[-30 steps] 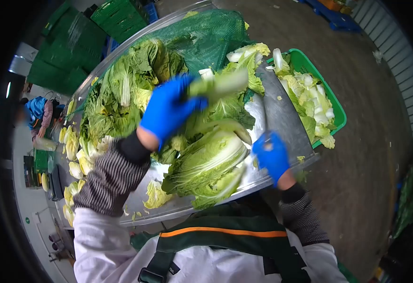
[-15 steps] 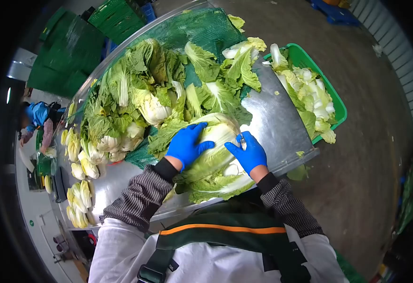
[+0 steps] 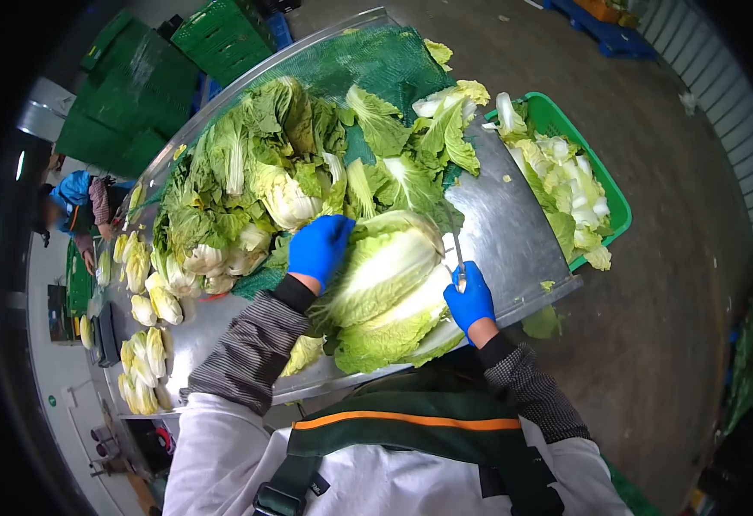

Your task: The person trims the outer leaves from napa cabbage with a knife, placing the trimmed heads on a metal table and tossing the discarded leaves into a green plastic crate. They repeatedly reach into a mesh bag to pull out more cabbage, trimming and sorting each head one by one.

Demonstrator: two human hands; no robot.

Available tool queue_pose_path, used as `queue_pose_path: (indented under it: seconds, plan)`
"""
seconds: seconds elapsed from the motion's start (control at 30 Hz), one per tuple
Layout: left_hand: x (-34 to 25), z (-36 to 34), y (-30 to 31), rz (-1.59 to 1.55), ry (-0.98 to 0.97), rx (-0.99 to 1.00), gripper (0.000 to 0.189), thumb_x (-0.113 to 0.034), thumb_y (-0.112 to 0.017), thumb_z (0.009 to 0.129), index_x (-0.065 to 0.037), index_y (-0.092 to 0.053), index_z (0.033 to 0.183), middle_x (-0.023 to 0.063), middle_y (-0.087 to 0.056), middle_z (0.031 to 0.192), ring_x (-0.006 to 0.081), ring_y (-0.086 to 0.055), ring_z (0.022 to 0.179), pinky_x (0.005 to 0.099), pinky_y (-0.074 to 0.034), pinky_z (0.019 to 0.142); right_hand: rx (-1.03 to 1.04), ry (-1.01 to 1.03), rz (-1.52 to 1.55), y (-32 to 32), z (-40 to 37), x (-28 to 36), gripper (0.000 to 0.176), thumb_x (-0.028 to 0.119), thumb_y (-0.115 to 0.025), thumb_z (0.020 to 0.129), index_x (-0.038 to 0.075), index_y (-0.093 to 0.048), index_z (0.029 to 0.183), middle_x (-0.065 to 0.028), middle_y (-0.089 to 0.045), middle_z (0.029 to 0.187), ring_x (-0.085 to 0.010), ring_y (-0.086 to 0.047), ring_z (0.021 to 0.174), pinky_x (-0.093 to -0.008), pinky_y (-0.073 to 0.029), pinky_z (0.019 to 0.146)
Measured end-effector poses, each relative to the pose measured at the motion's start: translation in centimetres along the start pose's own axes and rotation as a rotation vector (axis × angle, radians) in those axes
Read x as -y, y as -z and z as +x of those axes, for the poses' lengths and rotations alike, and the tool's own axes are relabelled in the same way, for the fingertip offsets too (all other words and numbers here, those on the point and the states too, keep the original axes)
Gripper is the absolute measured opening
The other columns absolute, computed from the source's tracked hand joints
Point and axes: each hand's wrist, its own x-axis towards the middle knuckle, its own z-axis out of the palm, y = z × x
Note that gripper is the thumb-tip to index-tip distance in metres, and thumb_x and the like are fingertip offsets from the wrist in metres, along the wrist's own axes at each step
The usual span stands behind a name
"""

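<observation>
1. Metal worktop (image 3: 527, 232), shiny, raised rim.
2. Right of the worktop: dull brown floor (image 3: 660, 224), then a pale ribbed wall (image 3: 716, 95).
3. Beyond the worktop: stacked green crates (image 3: 222, 36), blue pallet (image 3: 604, 33).
4. Left of the worktop: bright light strip (image 3: 20, 165).

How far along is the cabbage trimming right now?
Looks done: small pale heads grouped on the table; leaf pieces fill the green crate. In hand: one large cabbage, left hand beside it, right hand holding a knife near its base. Probably remaining: the leafy pile.

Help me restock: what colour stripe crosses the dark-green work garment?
The thin stripe is orange, clearest in the head view.
</observation>
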Motion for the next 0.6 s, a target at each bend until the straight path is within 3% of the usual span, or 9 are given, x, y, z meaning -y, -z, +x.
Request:
queue_pose_path:
  seconds: [0.1,0.13,0.2,0.3,0.4,0.43,0.5,0.6]
  plan:
    - [-1.3,-0.6,3.2,-0.156,0.027,-0.069,0.023,-0.025,-0.068,0.082,-0.008,-0.067,0.097,0.0121,-0.065,0.077,0.0287,-0.062,0.068,0.0356,-0.050,0.064,-0.031,-0.007,-0.044,0.0,0.0,0.5,0.026,0.013,-0.059,0.073,0.006,-0.048,0.096,-0.0168,-0.058,0.093,-0.0373,-0.058,0.087,-0.0407,-0.046,0.075]
    - [-3.2,-1.4,3.9,-0.205,0.007,-0.006,0.035,-0.031,-0.071,0.078,-0.009,-0.065,0.104,0.0123,-0.064,0.083,0.0282,-0.062,0.072,0.0384,-0.050,0.067,-0.023,-0.007,-0.005,-0.2,-0.1,0.7,0.026,0.013,-0.059,0.073,0.006,-0.048,0.095,-0.0165,-0.058,0.092,-0.0366,-0.058,0.086,-0.0404,-0.046,0.074]
    - [-6.7,-3.2,3.3,0.016,-0.281,0.030,0.051,-0.036,-0.075,0.072,-0.010,-0.059,0.112,0.0132,-0.063,0.092,0.0274,-0.061,0.080,0.0408,-0.049,0.071,-0.006,0.001,0.068,-0.3,0.4,1.3,0.025,0.013,-0.059,0.073,0.006,-0.048,0.095,-0.0159,-0.058,0.091,-0.0352,-0.058,0.083,-0.0396,-0.046,0.073]
    - [-7.0,-3.1,1.9,0.178,-0.213,0.189,0.058,-0.034,-0.077,0.069,-0.010,-0.053,0.116,0.0145,-0.060,0.100,0.0290,-0.060,0.088,0.0412,-0.048,0.075,0.015,0.046,0.024,0.0,0.6,1.4,0.025,0.013,-0.059,0.073,0.006,-0.048,0.094,-0.0145,-0.058,0.087,-0.0320,-0.057,0.079,-0.0381,-0.046,0.072]
    - [-4.6,-3.3,0.9,-0.098,-0.152,0.268,0.051,-0.029,-0.075,0.070,-0.009,-0.052,0.112,0.0156,-0.061,0.098,0.0334,-0.060,0.088,0.0412,-0.048,0.075,0.036,0.016,0.022,0.6,0.1,0.7,0.025,0.012,-0.059,0.074,0.005,-0.048,0.095,-0.0134,-0.058,0.086,-0.0308,-0.058,0.079,-0.0377,-0.046,0.072]
    - [-4.6,-3.2,1.8,-0.148,-0.169,0.225,0.047,-0.027,-0.073,0.072,-0.009,-0.052,0.110,0.0168,-0.062,0.097,0.0367,-0.060,0.088,0.0409,-0.048,0.074,0.039,0.009,0.027,0.8,0.1,0.7,0.025,0.012,-0.059,0.074,0.006,-0.048,0.095,-0.0130,-0.058,0.085,-0.0304,-0.058,0.079,-0.0375,-0.046,0.073]
    - [-4.0,-2.4,4.8,-0.204,0.002,0.250,0.051,-0.028,-0.074,0.070,-0.008,-0.051,0.110,0.0177,-0.062,0.094,0.0352,-0.062,0.086,0.0401,-0.049,0.076,0.022,0.014,0.030,0.9,-0.1,0.5,0.025,0.011,-0.059,0.074,0.005,-0.048,0.095,-0.0123,-0.057,0.085,-0.0301,-0.058,0.079,-0.0374,-0.046,0.073]
    - [-1.0,-0.2,8.2,-0.081,0.251,0.070,0.052,-0.021,-0.075,0.068,-0.008,-0.050,0.112,0.0178,-0.062,0.099,0.0346,-0.061,0.090,0.0409,-0.049,0.080,0.018,0.002,0.030,1.0,-0.6,0.4,0.025,0.011,-0.059,0.074,0.005,-0.048,0.095,-0.0122,-0.057,0.084,-0.0306,-0.058,0.079,-0.0376,-0.046,0.073]
